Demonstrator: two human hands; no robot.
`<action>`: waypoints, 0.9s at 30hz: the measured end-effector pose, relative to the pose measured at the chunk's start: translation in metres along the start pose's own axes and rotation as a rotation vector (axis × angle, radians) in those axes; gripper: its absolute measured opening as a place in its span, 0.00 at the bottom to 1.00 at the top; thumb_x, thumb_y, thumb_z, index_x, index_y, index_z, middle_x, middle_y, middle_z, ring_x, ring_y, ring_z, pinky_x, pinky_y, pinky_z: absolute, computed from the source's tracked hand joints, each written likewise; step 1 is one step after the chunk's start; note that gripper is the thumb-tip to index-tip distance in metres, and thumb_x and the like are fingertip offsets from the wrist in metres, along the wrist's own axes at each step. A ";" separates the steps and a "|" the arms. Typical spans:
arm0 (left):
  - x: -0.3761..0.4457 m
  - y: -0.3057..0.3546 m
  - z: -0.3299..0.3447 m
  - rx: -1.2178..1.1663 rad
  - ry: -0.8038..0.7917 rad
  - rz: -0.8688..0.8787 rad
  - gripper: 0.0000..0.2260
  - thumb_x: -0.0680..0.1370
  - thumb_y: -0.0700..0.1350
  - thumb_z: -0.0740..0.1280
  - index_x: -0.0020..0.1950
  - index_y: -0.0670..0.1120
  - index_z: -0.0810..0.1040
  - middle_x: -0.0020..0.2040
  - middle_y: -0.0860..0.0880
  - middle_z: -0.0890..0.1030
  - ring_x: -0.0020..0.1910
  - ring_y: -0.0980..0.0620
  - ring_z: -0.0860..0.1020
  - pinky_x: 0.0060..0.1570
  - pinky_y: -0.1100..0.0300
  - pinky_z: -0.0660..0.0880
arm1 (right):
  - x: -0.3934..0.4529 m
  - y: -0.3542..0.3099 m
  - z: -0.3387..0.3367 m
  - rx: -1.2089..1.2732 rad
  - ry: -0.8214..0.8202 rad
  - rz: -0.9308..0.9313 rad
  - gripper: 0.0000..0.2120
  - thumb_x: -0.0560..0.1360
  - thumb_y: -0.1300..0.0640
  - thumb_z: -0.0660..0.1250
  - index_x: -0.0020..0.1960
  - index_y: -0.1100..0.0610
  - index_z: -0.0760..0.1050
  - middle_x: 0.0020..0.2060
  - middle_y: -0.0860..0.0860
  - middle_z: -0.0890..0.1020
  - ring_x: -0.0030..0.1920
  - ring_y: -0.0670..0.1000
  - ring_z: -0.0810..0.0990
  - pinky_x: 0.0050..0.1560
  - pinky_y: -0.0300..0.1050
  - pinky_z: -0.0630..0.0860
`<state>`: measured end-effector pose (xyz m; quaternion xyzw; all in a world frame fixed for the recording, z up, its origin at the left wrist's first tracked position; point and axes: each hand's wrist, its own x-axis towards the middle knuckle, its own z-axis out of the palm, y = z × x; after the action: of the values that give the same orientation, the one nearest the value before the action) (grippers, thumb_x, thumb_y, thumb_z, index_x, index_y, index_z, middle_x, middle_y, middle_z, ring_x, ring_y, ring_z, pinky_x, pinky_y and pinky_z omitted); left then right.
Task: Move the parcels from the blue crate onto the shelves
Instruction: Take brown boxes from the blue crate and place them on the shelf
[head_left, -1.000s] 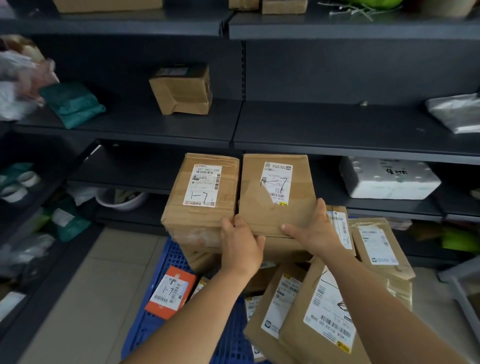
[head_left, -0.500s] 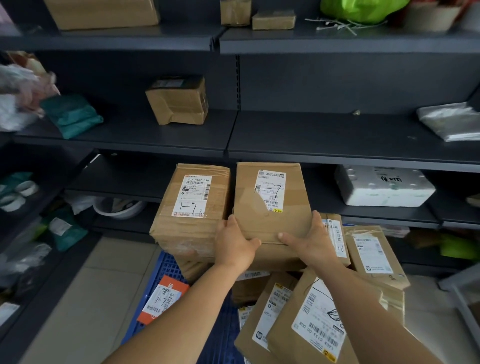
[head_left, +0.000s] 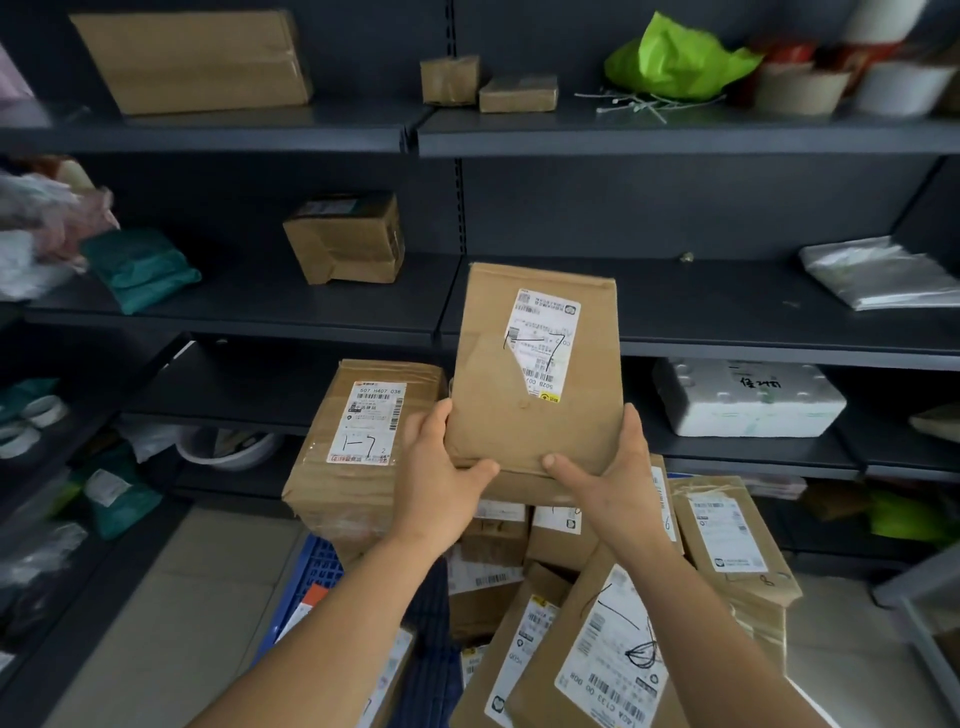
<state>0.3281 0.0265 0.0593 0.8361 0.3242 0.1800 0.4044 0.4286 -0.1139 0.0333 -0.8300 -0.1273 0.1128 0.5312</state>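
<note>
I hold a flat brown cardboard parcel (head_left: 524, 374) with a white label marked "1-7", raised in front of the middle shelf (head_left: 727, 332). My left hand (head_left: 441, 473) grips its lower left corner and my right hand (head_left: 608, 478) its lower right corner. Below, the blue crate (head_left: 317, 571) holds several more brown parcels, among them a larger box (head_left: 358, 447) also marked "1-7" at the left and flat envelopes (head_left: 597, 660) near my right arm.
Dark metal shelves fill the view. A small brown box (head_left: 348, 239) and a green bag (head_left: 140, 270) sit on the middle shelf at left, a silver bag (head_left: 878, 280) at right. A white foam box (head_left: 748, 400) is one shelf lower. The top shelf holds boxes and a green bag (head_left: 675, 57).
Both hands have lifted the flat parcel up off the stack, from level with the neighbouring box to in front of the middle shelf. My view has tilted upward.
</note>
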 end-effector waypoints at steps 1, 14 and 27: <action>0.000 0.004 -0.005 -0.008 0.020 0.011 0.37 0.72 0.45 0.74 0.77 0.49 0.59 0.68 0.54 0.64 0.61 0.61 0.65 0.63 0.65 0.65 | -0.001 -0.008 -0.001 0.000 0.009 -0.024 0.53 0.67 0.48 0.77 0.79 0.49 0.44 0.75 0.46 0.59 0.72 0.49 0.63 0.68 0.50 0.68; -0.038 -0.004 -0.122 -0.167 0.317 0.059 0.36 0.70 0.42 0.75 0.75 0.51 0.63 0.65 0.62 0.65 0.65 0.61 0.68 0.66 0.61 0.67 | -0.049 -0.117 0.035 0.040 -0.105 -0.277 0.52 0.68 0.49 0.77 0.78 0.47 0.44 0.75 0.42 0.58 0.71 0.45 0.63 0.63 0.42 0.65; -0.213 -0.105 -0.299 -0.147 0.679 -0.093 0.35 0.70 0.42 0.75 0.74 0.52 0.65 0.64 0.61 0.67 0.64 0.57 0.71 0.66 0.55 0.70 | -0.238 -0.200 0.170 0.048 -0.462 -0.486 0.52 0.67 0.51 0.77 0.79 0.48 0.45 0.75 0.45 0.58 0.73 0.47 0.61 0.69 0.49 0.63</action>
<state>-0.0364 0.0953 0.1500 0.6815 0.4640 0.4522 0.3402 0.1307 0.0328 0.1577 -0.7152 -0.4359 0.1709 0.5190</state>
